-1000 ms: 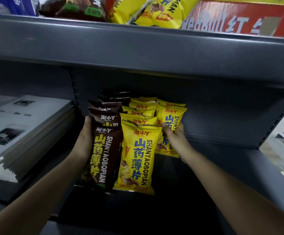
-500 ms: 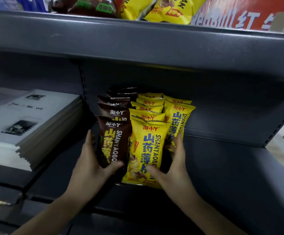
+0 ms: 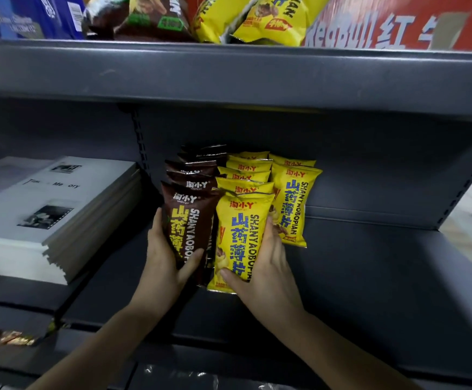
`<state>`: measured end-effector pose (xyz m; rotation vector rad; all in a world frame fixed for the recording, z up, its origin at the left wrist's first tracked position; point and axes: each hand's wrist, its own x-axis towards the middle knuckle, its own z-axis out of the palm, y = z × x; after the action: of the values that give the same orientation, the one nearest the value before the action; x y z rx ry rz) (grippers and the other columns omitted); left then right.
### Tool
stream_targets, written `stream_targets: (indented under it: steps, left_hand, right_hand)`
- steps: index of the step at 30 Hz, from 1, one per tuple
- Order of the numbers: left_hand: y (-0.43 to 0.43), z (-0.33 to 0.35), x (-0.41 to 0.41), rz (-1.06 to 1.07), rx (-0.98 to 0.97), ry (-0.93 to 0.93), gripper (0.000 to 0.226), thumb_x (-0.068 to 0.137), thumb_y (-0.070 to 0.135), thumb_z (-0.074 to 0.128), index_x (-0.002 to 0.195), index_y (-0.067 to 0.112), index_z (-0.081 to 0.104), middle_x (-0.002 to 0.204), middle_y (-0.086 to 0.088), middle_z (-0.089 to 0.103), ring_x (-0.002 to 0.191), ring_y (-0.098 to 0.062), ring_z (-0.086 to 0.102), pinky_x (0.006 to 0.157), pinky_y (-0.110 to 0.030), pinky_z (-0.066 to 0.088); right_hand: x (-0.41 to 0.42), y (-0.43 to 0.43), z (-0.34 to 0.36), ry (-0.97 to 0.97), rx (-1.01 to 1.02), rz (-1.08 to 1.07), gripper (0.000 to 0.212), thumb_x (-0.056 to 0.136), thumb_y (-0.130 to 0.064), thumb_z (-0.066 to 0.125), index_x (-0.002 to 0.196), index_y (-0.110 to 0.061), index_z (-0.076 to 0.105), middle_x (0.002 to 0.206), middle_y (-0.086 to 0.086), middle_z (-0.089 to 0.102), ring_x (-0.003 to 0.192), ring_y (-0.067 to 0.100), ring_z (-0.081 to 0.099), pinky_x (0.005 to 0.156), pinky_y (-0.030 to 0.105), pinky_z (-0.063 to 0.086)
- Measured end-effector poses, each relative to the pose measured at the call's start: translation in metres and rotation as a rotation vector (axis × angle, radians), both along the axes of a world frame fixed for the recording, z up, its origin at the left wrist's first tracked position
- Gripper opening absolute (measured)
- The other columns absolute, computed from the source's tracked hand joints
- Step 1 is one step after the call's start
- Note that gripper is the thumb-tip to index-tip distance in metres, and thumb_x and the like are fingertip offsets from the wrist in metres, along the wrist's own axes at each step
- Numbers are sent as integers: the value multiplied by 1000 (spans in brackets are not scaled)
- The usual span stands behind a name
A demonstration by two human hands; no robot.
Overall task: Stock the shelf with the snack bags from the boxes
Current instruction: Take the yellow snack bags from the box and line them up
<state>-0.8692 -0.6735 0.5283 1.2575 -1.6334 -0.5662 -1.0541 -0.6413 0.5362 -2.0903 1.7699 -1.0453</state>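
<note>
On the dark grey shelf (image 3: 370, 277) stand rows of snack bags, brown ones on the left and yellow ones on the right. My left hand (image 3: 164, 263) grips the front brown bag (image 3: 189, 220), thumb across its face and fingers along its left edge. My right hand (image 3: 265, 271) grips the front yellow bag (image 3: 240, 232), thumb on its lower front and fingers behind its right edge. Several more brown bags (image 3: 195, 171) and yellow bags (image 3: 246, 170) line up behind them. Another yellow bag (image 3: 295, 198) stands to the right, just beyond my right hand.
A stack of white printed booklets (image 3: 46, 209) lies on the shelf to the left. The shelf above (image 3: 229, 71) carries loose snack bags (image 3: 257, 18), a blue box (image 3: 26, 15) and a red carton (image 3: 398, 23). Small wrapped items (image 3: 1, 334) sit lower left.
Both hands came forward from beside the rows and took hold of the front brown and front yellow bag. The view has drawn nearer to the shelf.
</note>
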Motion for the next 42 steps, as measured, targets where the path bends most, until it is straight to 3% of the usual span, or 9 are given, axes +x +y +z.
stream_targets:
  steps: [5,8,14,17,20,24,31,36,42]
  left_hand:
    - [1,0,0,-22,27,-63,100,78,41,62,150,23,-5,147,0,22,134,-11,33,111,-35,32]
    - [4,3,-1,-16,49,-89,105,74,43,63,150,20,-6,148,-5,18,134,-10,26,111,-34,28]
    - [4,14,-4,244,-241,-455,79,88,59,32,150,19,4,156,-15,7,144,-35,10,113,-58,18]
    - [-8,7,-10,193,-236,-523,71,93,61,18,151,24,1,158,-14,-3,145,-36,4,112,-61,17]
    - [-16,0,-17,173,-251,-434,64,95,54,23,150,25,9,157,-15,-3,144,-36,6,112,-58,22]
    - [-19,-1,-19,168,-289,-400,62,95,44,31,150,24,14,158,-14,-4,144,-27,4,114,-47,20]
    - [0,18,-28,376,-276,-523,63,93,41,29,148,13,21,155,-19,16,143,-39,15,114,-57,16]
    - [37,51,-62,196,-529,-460,48,87,16,40,130,-4,48,138,-23,46,132,-39,37,110,-46,29]
    - [121,46,-151,-120,-384,-137,38,82,10,39,113,4,60,108,-9,65,103,-21,58,90,-35,46]
  right_hand:
    - [6,-2,-3,-78,57,-56,115,79,-60,61,148,-24,-23,153,-3,15,139,16,23,104,36,37]
    - [7,1,-4,-129,110,-68,115,78,-61,62,149,-22,-20,153,2,17,140,19,23,110,37,33]
    - [-3,1,13,474,-465,-32,84,85,-52,53,151,-13,18,158,14,20,146,27,15,118,51,17]
    - [-4,-16,15,725,-472,11,75,87,-52,50,150,-16,27,159,13,18,147,27,14,118,52,12]
    - [-3,-28,10,788,-444,1,70,89,-52,44,149,-17,31,159,13,18,147,29,14,118,53,7]
    - [-3,-31,7,787,-470,-20,66,90,-51,42,148,-18,34,158,13,20,147,30,16,118,53,7]
    - [0,-15,21,682,-471,6,62,90,-47,43,143,-14,43,153,12,34,144,27,28,117,52,20]
    - [-29,29,41,396,-537,43,41,90,-26,48,121,-6,63,132,13,58,119,30,56,106,45,39]
    - [-121,127,31,235,-467,-56,26,90,-15,48,105,-6,68,108,8,67,95,29,62,86,37,46]
